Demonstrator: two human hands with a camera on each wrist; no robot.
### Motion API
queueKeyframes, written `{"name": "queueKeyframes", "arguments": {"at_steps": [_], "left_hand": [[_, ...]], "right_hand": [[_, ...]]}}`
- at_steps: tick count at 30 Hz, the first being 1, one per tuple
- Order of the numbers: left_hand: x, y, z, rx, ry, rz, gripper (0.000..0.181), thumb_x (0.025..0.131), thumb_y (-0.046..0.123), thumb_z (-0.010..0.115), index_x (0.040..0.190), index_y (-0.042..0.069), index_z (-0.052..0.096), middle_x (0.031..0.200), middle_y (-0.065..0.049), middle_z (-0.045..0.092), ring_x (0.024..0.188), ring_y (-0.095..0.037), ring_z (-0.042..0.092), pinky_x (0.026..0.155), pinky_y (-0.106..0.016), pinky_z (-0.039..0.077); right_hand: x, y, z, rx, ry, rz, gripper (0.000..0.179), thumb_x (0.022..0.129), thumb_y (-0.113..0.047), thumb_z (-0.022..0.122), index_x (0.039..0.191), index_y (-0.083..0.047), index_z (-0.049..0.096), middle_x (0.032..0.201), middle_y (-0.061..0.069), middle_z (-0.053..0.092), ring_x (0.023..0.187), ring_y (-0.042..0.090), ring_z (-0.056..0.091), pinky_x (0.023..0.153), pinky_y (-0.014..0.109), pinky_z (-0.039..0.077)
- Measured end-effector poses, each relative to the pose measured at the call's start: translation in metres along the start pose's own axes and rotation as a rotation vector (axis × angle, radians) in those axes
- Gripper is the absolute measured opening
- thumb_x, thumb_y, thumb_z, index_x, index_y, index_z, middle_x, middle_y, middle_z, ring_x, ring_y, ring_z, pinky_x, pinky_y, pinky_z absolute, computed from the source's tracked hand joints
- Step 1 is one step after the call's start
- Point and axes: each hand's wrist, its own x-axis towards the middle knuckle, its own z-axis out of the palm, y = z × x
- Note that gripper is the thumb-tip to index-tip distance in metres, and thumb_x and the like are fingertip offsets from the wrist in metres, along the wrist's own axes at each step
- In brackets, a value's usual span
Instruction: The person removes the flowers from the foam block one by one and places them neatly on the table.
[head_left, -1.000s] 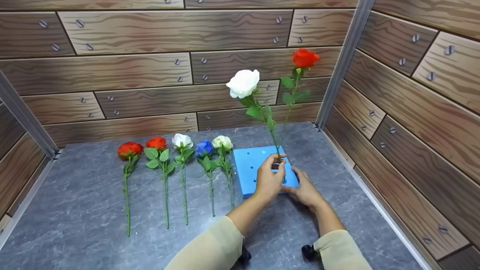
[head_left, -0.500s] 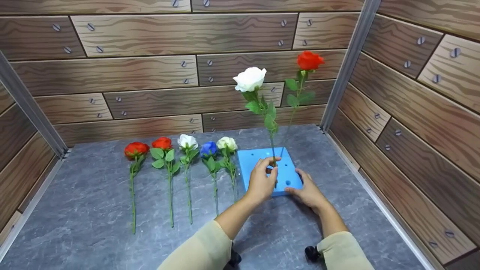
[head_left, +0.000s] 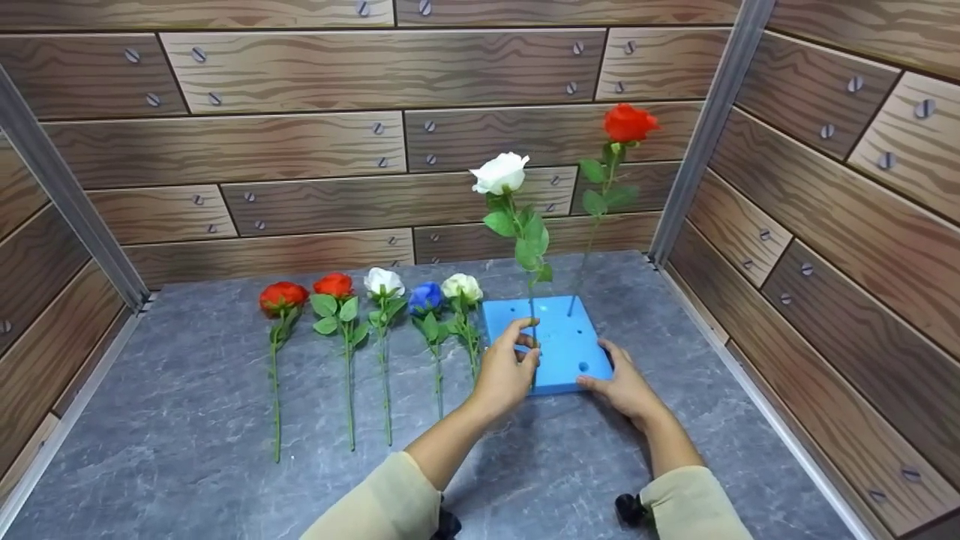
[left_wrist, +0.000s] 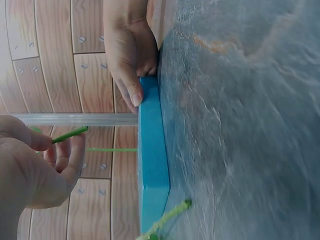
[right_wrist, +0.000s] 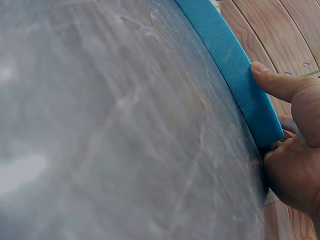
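My left hand (head_left: 501, 375) pinches the stem of a white rose (head_left: 500, 174) between thumb and fingers. The rose stands nearly upright over the left front part of a blue block with holes (head_left: 556, 349). In the left wrist view the green stem's cut end (left_wrist: 80, 131) sticks out below the fingers, in the air above the block's top face. My right hand (head_left: 626, 386) grips the block's front right corner. Its thumb (right_wrist: 275, 82) lies against the block in the right wrist view, with the other fingers partly hidden round the side. A red rose (head_left: 630, 122) stands in the block's back part.
Left of the block several roses lie in a row on the grey marbled table (head_left: 187, 420): two red ones, a white rose (head_left: 384, 282), a blue rose (head_left: 426, 297) and a cream rose (head_left: 462, 287). Wood-patterned walls (head_left: 300, 150) enclose the back and sides.
My left hand has carried the white rose left and toward the front across the block, and the stem has become more upright. The right hand stays at the block's corner. The head view has shifted slightly.
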Motion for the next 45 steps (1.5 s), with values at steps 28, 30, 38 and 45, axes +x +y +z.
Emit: {"name": "queueKeyframes", "arguments": {"at_steps": [28, 30, 38, 45], "left_hand": [[-0.026, -0.021, -0.060, 0.128, -0.037, -0.098, 0.048, 0.100, 0.006, 0.058, 0.146, 0.019, 0.051, 0.111, -0.007, 0.065, 0.093, -0.017, 0.067, 0.072, -0.029, 0.056], [-0.028, -0.021, -0.062, 0.124, -0.042, -0.100, 0.048, 0.100, 0.005, 0.058, 0.146, 0.018, 0.051, 0.112, -0.011, 0.066, 0.093, -0.019, 0.067, 0.070, -0.030, 0.055], [-0.037, -0.024, -0.075, 0.102, -0.042, -0.120, 0.050, 0.100, 0.001, 0.056, 0.145, 0.022, 0.051, 0.110, -0.009, 0.067, 0.094, -0.023, 0.070, 0.065, -0.027, 0.054], [-0.045, -0.031, -0.091, 0.099, -0.026, -0.137, 0.051, 0.099, 0.001, 0.057, 0.145, 0.021, 0.051, 0.115, -0.016, 0.066, 0.096, -0.023, 0.070, 0.060, -0.028, 0.057]], "right_hand": [[0.001, 0.000, 0.001, 0.008, -0.002, 0.002, 0.105, 0.087, -0.043, 0.078, 0.162, -0.014, 0.011, 0.167, 0.023, 0.005, 0.155, 0.046, 0.008, 0.125, 0.064, 0.016], [0.000, 0.000, 0.001, 0.003, 0.000, 0.000, 0.105, 0.087, -0.043, 0.078, 0.162, -0.013, 0.011, 0.167, 0.023, 0.006, 0.155, 0.046, 0.008, 0.125, 0.064, 0.015], [-0.001, 0.000, 0.001, -0.001, -0.001, 0.008, 0.107, 0.085, -0.047, 0.078, 0.162, -0.014, 0.011, 0.168, 0.023, 0.004, 0.155, 0.047, 0.007, 0.125, 0.064, 0.014], [0.000, 0.001, 0.000, 0.007, -0.007, -0.003, 0.107, 0.086, -0.047, 0.077, 0.162, -0.014, 0.010, 0.168, 0.022, 0.003, 0.155, 0.046, 0.006, 0.125, 0.064, 0.015]]}}
